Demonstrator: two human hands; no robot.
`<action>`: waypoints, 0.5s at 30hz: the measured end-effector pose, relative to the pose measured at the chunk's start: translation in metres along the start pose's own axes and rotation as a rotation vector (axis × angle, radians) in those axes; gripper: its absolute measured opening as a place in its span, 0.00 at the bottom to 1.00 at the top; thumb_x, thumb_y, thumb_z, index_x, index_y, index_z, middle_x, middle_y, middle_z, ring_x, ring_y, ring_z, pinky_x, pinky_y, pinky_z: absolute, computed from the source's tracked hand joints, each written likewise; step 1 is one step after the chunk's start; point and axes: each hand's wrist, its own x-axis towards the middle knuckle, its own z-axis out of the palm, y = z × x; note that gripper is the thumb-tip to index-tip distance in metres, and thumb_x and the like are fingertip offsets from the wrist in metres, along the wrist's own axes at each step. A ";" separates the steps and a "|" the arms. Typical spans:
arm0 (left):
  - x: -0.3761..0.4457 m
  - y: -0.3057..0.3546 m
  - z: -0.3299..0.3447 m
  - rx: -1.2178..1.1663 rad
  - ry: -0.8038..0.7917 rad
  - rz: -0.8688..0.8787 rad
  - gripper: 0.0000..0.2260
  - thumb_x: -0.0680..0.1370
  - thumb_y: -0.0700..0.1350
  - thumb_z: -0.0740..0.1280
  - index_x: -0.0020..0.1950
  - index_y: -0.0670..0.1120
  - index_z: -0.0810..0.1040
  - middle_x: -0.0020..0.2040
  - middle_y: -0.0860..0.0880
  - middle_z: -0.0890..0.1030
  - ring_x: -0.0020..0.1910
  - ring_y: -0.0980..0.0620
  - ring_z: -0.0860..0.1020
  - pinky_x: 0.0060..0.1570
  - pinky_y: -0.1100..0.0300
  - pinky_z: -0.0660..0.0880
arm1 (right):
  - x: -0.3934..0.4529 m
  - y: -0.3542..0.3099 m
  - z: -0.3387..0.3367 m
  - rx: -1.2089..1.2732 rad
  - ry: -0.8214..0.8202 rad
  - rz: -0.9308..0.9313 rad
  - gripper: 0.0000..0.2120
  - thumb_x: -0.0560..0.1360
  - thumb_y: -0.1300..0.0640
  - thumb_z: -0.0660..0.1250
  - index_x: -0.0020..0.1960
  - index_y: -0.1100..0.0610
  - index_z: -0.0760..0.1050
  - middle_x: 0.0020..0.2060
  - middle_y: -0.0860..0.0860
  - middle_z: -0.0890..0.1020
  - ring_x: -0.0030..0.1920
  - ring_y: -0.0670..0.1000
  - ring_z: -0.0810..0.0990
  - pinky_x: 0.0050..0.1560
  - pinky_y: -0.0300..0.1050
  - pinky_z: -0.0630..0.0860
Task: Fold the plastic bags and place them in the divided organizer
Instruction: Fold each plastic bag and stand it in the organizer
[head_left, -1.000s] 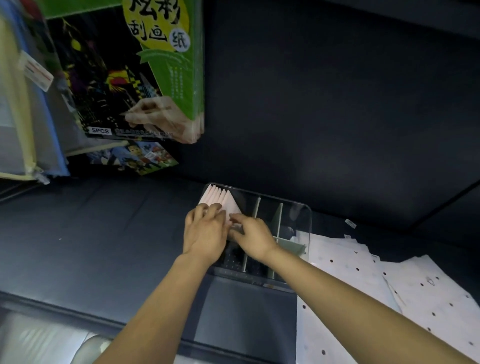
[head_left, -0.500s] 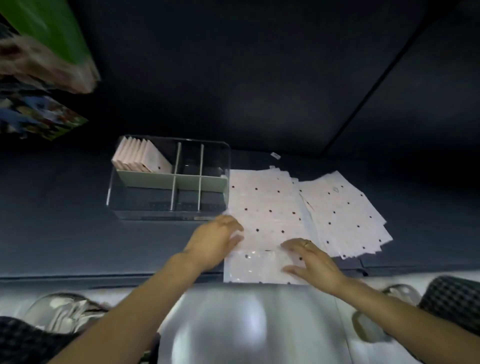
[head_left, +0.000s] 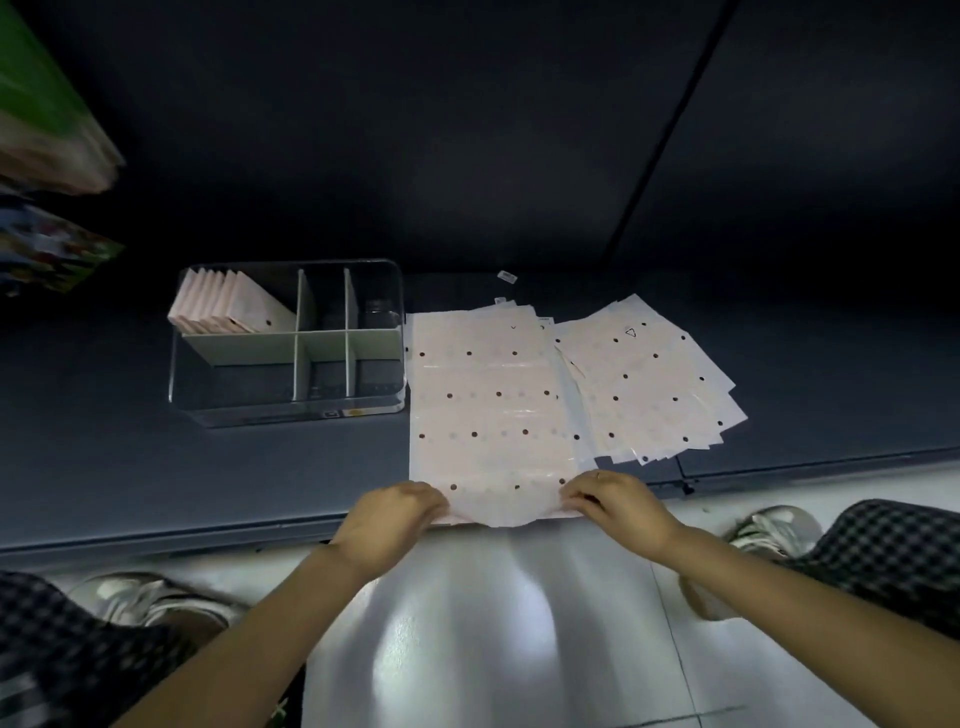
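Dark matte shelf (head_left: 234, 467) w/ glossy pale floor (head_left: 467, 623) below, clear divided organizer (head_left: 288, 410), thin dotted plastic bag (head_left: 488, 405), left hand (head_left: 392, 514) & right hand (head_left: 615, 501) pinching its near corners

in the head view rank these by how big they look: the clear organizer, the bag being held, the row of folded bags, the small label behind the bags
1. Clear organizer and held bag: too close in apparent size to rank.
2. Row of folded bags in the organizer's back left compartment.
3. Small label.
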 end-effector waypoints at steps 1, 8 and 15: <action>0.000 0.003 -0.005 -0.027 0.023 -0.011 0.10 0.82 0.49 0.57 0.56 0.51 0.77 0.54 0.55 0.80 0.53 0.51 0.77 0.47 0.58 0.72 | 0.000 -0.001 -0.008 0.044 -0.027 0.007 0.09 0.78 0.55 0.63 0.53 0.58 0.79 0.48 0.50 0.83 0.50 0.48 0.79 0.52 0.38 0.72; 0.014 0.026 -0.048 -0.322 0.357 -0.026 0.05 0.80 0.47 0.63 0.50 0.51 0.79 0.30 0.70 0.73 0.32 0.67 0.72 0.34 0.61 0.65 | 0.013 -0.007 -0.083 0.431 -0.185 0.078 0.04 0.77 0.59 0.66 0.45 0.54 0.79 0.37 0.48 0.80 0.36 0.41 0.74 0.42 0.31 0.70; 0.034 0.035 -0.059 -0.248 0.726 0.017 0.13 0.78 0.39 0.65 0.63 0.45 0.76 0.64 0.50 0.75 0.64 0.54 0.69 0.62 0.62 0.65 | 0.090 -0.005 -0.095 0.361 0.109 0.168 0.06 0.78 0.59 0.63 0.46 0.56 0.79 0.43 0.49 0.82 0.45 0.47 0.77 0.47 0.37 0.71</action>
